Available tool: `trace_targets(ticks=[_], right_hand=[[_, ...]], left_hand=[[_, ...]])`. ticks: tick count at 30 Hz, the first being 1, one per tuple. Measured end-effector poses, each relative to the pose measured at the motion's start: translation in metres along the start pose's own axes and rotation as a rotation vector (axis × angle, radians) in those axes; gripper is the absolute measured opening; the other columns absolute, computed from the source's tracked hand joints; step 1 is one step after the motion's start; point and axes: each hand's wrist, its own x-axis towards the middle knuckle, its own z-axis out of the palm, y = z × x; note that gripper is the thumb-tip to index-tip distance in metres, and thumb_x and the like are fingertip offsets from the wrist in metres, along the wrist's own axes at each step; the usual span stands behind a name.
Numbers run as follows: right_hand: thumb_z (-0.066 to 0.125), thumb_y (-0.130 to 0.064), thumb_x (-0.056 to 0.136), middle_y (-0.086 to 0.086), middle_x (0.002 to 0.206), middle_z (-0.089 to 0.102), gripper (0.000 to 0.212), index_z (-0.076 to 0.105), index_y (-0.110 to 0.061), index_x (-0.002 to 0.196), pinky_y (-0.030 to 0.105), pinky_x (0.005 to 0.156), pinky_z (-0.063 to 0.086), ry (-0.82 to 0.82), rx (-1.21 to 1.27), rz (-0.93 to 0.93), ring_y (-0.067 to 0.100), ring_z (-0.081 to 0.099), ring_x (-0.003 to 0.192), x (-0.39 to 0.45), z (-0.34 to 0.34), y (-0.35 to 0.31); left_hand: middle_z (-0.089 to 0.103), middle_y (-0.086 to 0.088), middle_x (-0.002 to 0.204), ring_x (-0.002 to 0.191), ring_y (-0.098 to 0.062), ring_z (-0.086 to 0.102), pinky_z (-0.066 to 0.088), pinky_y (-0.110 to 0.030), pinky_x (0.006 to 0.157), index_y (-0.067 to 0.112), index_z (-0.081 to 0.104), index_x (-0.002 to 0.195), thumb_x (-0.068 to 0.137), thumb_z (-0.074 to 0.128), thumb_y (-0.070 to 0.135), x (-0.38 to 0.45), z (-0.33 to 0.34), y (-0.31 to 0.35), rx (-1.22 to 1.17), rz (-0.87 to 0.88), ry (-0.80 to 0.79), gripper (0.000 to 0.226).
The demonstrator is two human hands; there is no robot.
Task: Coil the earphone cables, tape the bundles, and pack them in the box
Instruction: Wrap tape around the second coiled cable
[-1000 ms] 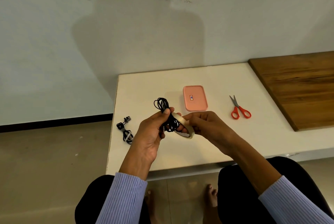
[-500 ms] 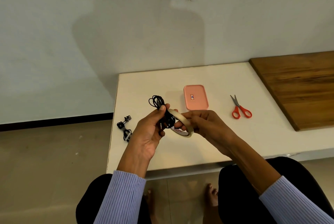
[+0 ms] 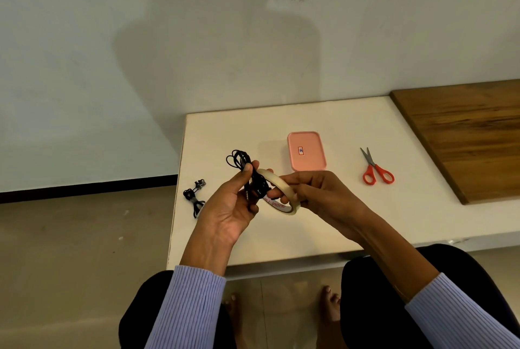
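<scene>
Earphones: one taped bundle (image 3: 195,197) lay left of the closed pink box (image 3: 306,151). Second coil (image 3: 247,172), untaped, gripped in left hand (image 3: 229,208); right hand (image 3: 320,194) pinched tape roll (image 3: 282,194). Nothing visibly packed.

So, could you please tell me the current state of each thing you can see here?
Left hand: grips the coiled black earphone cable, held above the table.
Right hand: holds the tape roll against the cable.
Second earphone bundle: coiled, lying near the table's left edge.
Pink box: lid on.
Scissors: blades slightly apart, lying untouched.
</scene>
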Motion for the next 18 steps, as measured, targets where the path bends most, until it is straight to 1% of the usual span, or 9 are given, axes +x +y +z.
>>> trace_targets(ticks=[6, 9, 10, 11, 12, 14, 15, 16, 18], right_hand=[[0.044, 0.011, 0.088, 0.005, 0.1, 0.074, 0.038, 0.069, -0.011, 0.107, 0.018, 0.079, 0.05, -0.037, -0.031, -0.018, 0.014, 0.066, 0.097, 0.0, -0.001, 0.001], [0.043, 0.009, 0.089, 0.005, 0.101, 0.074, 0.037, 0.068, -0.01, 0.109, 0.016, 0.078, 0.05, -0.025, -0.048, -0.009, 0.012, 0.067, 0.096, 0.0, -0.001, 0.001], [0.044, 0.004, 0.092, 0.004, 0.098, 0.074, 0.033, 0.07, -0.011, 0.106, 0.016, 0.077, 0.05, -0.007, -0.056, -0.007, 0.011, 0.067, 0.093, 0.0, 0.0, 0.001], [0.046, -0.005, 0.095, 0.003, 0.094, 0.075, 0.027, 0.071, -0.011, 0.102, 0.017, 0.077, 0.051, 0.022, -0.071, -0.003, 0.01, 0.067, 0.089, -0.001, 0.0, 0.002], [0.049, -0.02, 0.095, 0.002, 0.089, 0.074, 0.025, 0.072, -0.01, 0.097, 0.019, 0.079, 0.052, 0.054, -0.094, 0.002, 0.011, 0.067, 0.085, -0.001, 0.002, 0.002], [0.054, -0.048, 0.082, 0.002, 0.078, 0.072, 0.047, 0.071, -0.005, 0.088, 0.025, 0.087, 0.05, 0.134, -0.161, 0.03, 0.009, 0.065, 0.077, 0.001, 0.004, 0.006], [0.055, -0.056, 0.074, 0.002, 0.073, 0.069, 0.055, 0.068, -0.003, 0.083, 0.027, 0.088, 0.047, 0.184, -0.183, 0.048, 0.006, 0.063, 0.071, 0.002, 0.006, 0.007], [0.056, -0.059, 0.069, 0.003, 0.068, 0.066, 0.059, 0.065, -0.001, 0.079, 0.026, 0.086, 0.045, 0.232, -0.194, 0.061, 0.002, 0.061, 0.066, 0.002, 0.008, 0.008], [0.058, -0.059, 0.065, 0.005, 0.064, 0.06, 0.057, 0.062, -0.002, 0.073, 0.025, 0.08, 0.045, 0.285, -0.188, 0.077, -0.001, 0.06, 0.06, 0.003, 0.01, 0.009]], left_hand=[[0.074, 0.0, 0.082, 0.052, -0.006, 0.061, 0.026, -0.021, 0.055, 0.022, 0.068, 0.087, 0.089, 0.058, 0.027, -0.001, 0.0, 0.001, -0.054, -0.017, -0.004, 0.011], [0.075, 0.002, 0.079, 0.05, -0.005, 0.059, 0.026, -0.021, 0.055, 0.024, 0.067, 0.087, 0.091, 0.056, 0.028, -0.001, -0.001, 0.002, -0.065, -0.017, 0.001, 0.012], [0.075, 0.002, 0.079, 0.052, -0.005, 0.058, 0.026, -0.021, 0.055, 0.024, 0.067, 0.087, 0.091, 0.056, 0.029, -0.001, -0.001, 0.003, -0.062, -0.012, 0.008, 0.012], [0.075, 0.003, 0.079, 0.056, -0.005, 0.057, 0.026, -0.021, 0.054, 0.025, 0.067, 0.087, 0.091, 0.056, 0.029, 0.0, -0.001, 0.003, -0.051, 0.0, 0.016, 0.012], [0.075, 0.003, 0.079, 0.061, -0.006, 0.057, 0.027, -0.021, 0.054, 0.024, 0.067, 0.087, 0.091, 0.056, 0.028, 0.0, -0.002, 0.003, -0.03, 0.021, 0.025, 0.013], [0.073, 0.005, 0.078, 0.069, -0.008, 0.055, 0.028, -0.023, 0.055, 0.022, 0.07, 0.087, 0.09, 0.058, 0.026, 0.0, 0.0, -0.001, 0.051, 0.081, 0.052, 0.013], [0.072, 0.007, 0.077, 0.072, -0.009, 0.054, 0.029, -0.024, 0.057, 0.021, 0.071, 0.087, 0.09, 0.059, 0.025, 0.0, 0.002, -0.003, 0.109, 0.118, 0.072, 0.013], [0.072, 0.009, 0.076, 0.076, -0.009, 0.053, 0.029, -0.025, 0.058, 0.021, 0.072, 0.087, 0.089, 0.06, 0.025, -0.001, 0.005, -0.006, 0.169, 0.155, 0.092, 0.013], [0.072, 0.012, 0.074, 0.08, -0.009, 0.053, 0.03, -0.026, 0.06, 0.021, 0.073, 0.089, 0.088, 0.061, 0.025, -0.001, 0.009, -0.009, 0.238, 0.196, 0.117, 0.013]])
